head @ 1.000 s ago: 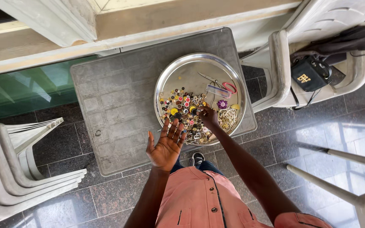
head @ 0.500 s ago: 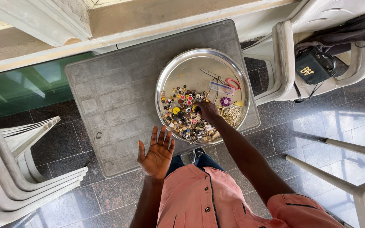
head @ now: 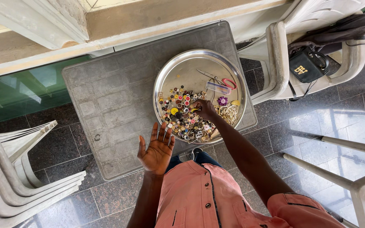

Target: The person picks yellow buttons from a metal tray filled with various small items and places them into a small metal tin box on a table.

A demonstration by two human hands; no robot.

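Head view, all places given from the round metal tray (head: 178, 69):

- Tray: sits on the grey tabletop (head: 106, 101), toward its edge nearest you and off to one side.
- Button pile (head: 182, 116): mixed coloured buttons and small metal bits heaped in the tray's near half; a purple flower piece (head: 222, 101) and a pale chain bundle (head: 230, 113) lie beside the heap.
- Far half of tray: small scissors with red handles (head: 222, 80) and a clear tube (head: 217, 88).
- Risk: the heap is loose and crowds the tray's near rim; a hasty drag of your fingers could flick buttons over that rim to the tiled floor (head: 309, 126). Your open palm lies outside the rim, so anything carried across that gap could drop.
- Right hand (head: 204, 109): over the middle of the heap, fingers curled down and pinched among the buttons; whether it has one in its grip cannot be told.
- Left hand (head: 156, 148): just outside the tray's near rim, palm up, fingers spread wide, holding nothing.
- Beyond the tray: white plastic chair (head: 317, 25) carrying a black handbag (head: 307, 65).
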